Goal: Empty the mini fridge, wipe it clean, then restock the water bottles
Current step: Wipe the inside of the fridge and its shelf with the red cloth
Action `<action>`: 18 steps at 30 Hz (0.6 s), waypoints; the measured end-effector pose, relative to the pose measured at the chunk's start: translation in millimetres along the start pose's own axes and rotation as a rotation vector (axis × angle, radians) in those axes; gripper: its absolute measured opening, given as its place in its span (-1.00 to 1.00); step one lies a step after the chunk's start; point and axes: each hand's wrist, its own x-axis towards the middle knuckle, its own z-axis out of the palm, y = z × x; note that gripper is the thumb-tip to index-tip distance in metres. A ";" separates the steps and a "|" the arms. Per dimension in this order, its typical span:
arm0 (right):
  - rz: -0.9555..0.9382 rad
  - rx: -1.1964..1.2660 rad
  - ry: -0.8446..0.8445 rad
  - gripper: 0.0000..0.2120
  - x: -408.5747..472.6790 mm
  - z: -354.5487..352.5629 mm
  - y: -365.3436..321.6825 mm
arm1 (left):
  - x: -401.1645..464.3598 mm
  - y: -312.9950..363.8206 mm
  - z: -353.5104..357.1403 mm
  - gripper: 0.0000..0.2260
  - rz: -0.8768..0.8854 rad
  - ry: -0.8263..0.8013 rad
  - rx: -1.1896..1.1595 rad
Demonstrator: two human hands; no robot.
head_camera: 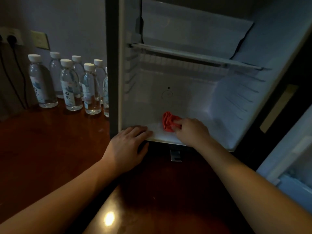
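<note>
The mini fridge stands open in front of me, its white inside holding no bottles, with a wire shelf across the upper part. My right hand reaches onto the fridge floor and grips a bunched red cloth. My left hand lies flat with straight fingers on the fridge's front bottom edge, left of the cloth. Several clear water bottles with white caps stand in rows on the wooden table, left of the fridge.
The dark wooden table spreads to the left and below. The open fridge door hangs at the right edge. A wall socket with a black plug and cable sits at the far left, behind the bottles.
</note>
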 end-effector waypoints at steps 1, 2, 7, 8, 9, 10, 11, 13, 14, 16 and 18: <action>0.011 0.007 -0.004 -0.66 5.1 1.0 -0.2 | -0.3 -0.1 0.5 -0.62 -0.004 0.004 -0.001; 0.021 0.011 -0.008 -0.65 10.7 1.7 -0.3 | -0.2 -0.1 0.7 -0.62 -0.006 0.008 0.004; 0.071 0.037 -0.027 -0.63 41.3 6.7 1.6 | 1.8 -1.6 -0.6 -0.65 -0.009 0.005 -0.005; 0.081 0.040 -0.032 -0.64 45.3 7.8 2.2 | 1.8 -1.7 -1.0 -0.65 -0.010 0.005 -0.013; 0.084 0.041 -0.036 -0.65 47.2 8.8 2.8 | 1.7 -1.8 -1.3 -0.66 -0.010 0.009 -0.018; 0.077 0.044 -0.036 -0.67 47.5 9.8 3.6 | 1.6 -1.9 -1.6 -0.66 -0.010 0.012 -0.025; 0.065 0.050 -0.028 -0.68 46.5 10.7 4.7 | 1.7 -2.0 -1.7 -0.67 -0.011 0.011 -0.035; 0.036 0.056 -0.003 -0.69 43.3 11.7 7.6 | 2.3 -1.8 -1.7 -0.67 -0.014 0.000 -0.046; 0.025 0.052 0.008 -0.69 42.3 11.8 8.3 | 2.3 -1.9 -1.6 -0.67 -0.013 -0.001 -0.044; 0.013 0.039 0.007 -0.70 42.2 11.6 8.3 | 1.8 -2.1 -0.4 -0.67 -0.016 0.005 -0.034; 0.007 0.028 -0.013 -0.70 43.5 9.2 8.0 | 1.4 -2.3 1.3 -0.66 -0.016 0.012 -0.027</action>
